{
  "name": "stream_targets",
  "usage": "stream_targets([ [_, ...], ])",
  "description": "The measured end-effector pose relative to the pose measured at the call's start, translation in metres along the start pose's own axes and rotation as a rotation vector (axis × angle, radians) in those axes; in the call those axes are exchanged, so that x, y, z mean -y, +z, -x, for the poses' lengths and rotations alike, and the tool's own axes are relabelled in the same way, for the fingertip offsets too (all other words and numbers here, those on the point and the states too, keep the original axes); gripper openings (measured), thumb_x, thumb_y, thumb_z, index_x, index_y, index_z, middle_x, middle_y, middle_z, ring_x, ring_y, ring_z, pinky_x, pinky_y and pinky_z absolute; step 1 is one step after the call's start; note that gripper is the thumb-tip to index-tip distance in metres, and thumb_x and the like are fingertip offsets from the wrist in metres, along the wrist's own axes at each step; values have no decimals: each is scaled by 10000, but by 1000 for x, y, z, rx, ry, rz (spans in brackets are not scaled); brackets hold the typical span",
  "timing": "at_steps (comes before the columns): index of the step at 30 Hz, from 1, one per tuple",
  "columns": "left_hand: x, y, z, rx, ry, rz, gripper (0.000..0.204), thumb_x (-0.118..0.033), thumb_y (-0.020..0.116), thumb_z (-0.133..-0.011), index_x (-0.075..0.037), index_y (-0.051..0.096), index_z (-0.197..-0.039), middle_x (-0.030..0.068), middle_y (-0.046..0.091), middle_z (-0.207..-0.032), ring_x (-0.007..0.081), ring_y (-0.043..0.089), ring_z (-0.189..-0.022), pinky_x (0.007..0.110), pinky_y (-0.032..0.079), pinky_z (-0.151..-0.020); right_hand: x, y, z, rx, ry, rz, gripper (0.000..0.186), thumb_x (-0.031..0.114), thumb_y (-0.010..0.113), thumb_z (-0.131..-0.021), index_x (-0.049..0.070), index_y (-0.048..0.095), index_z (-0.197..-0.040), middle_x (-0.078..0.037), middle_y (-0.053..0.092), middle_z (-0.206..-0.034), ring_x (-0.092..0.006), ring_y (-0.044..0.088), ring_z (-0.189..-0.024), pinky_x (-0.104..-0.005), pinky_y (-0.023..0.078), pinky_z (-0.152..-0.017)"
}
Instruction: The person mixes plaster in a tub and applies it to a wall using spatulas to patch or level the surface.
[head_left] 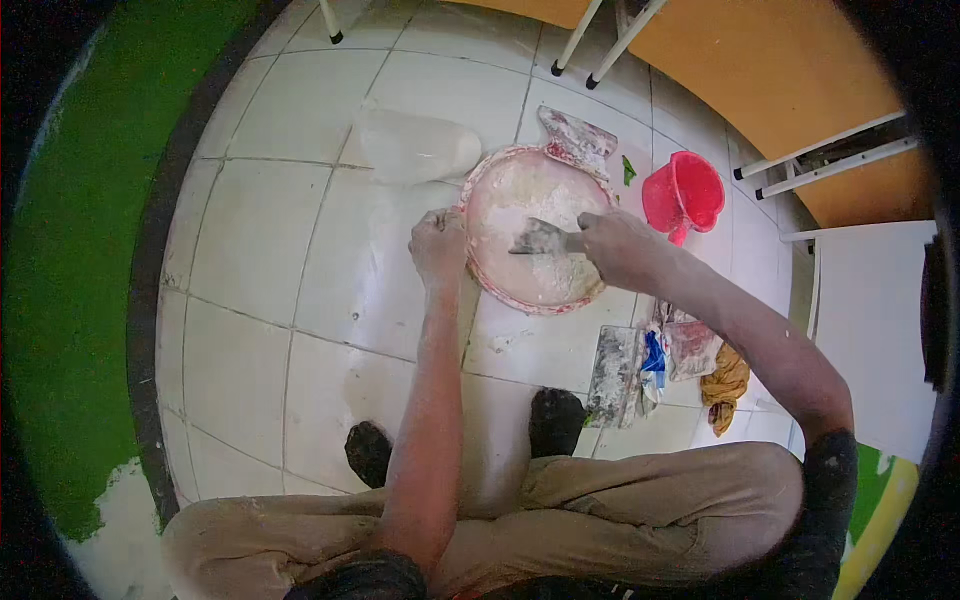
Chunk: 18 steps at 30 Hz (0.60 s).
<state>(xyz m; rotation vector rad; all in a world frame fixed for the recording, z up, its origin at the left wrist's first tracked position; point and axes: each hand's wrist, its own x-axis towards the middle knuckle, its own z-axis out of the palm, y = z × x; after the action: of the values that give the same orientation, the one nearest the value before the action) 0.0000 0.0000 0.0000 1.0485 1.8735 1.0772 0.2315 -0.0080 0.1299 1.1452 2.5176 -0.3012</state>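
Knees (560,520) frame the tiled floor (250,250); left hand (438,247) grips the basin (530,232) rim, right hand (618,245) closed around a scraper (545,240) in white paste. Bare tiles lie leftward; pink jug (685,193) crowds right.

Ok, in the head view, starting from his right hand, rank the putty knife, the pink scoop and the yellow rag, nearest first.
1. The putty knife: held in the right hand, blade over the white paste in the basin.
2. The pink scoop: on the tiles, just beyond the hand on its right.
3. The yellow rag: farthest, on the floor to the right, nearer the person's knee.
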Motion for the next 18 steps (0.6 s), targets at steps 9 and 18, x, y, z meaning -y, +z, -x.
stream_targets([
  [9,5,7,6,2,-21,-119,265,-234,629,-832,-31,738,-964,161,727,-852,342,700,-808,416,529,-799,-24,-9,34,168,26,-9,280,-17,600,-779,70,665,-1037,-152,624,-840,-335,653,-823,-449,523,-709],
  [18,13,12,10,-31,8,-156,228,-161,643,-761,-80,760,-939,149,734,-884,332,705,-831,416,546,-791,-54,16,48,75,61,45,122,109,642,-750,10,689,-801,-159,656,-779,-311,674,-804,-416,532,-751],
])
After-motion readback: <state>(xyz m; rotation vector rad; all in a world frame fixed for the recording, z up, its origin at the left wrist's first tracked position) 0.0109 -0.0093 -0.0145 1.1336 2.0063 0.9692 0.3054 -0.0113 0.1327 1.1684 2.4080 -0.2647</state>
